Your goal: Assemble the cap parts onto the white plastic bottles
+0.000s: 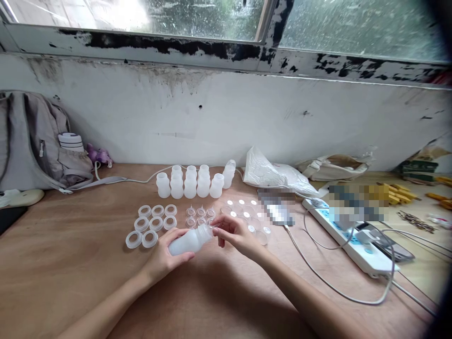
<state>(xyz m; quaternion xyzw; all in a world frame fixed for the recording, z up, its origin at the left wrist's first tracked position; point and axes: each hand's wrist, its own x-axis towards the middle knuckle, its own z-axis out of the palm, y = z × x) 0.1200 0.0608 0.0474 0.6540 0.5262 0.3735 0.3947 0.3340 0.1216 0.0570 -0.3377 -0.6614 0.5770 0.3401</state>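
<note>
My left hand (168, 252) is wrapped around a frosted white plastic baby bottle (189, 241), tilted with its mouth up to the right. At the bottle's mouth my right hand (231, 231) has thumb and fingers pinched together; what is between them is small and clear, and I cannot make it out. Behind the bottle, clear silicone nipples (201, 211) stand in rows, partly hidden. White screw rings (157, 223) lie in rows to their left. Clear domed caps (246, 215) sit beyond my right hand. Several more bottles (190, 184) stand upright farther back.
A power strip (348, 240) with cables and a phone (278, 212) lies on the right. White plastic bags (264, 169) rest against the wall. On the left stands a grey backpack (31, 136). Yellow tools (399, 193) lie at the far right.
</note>
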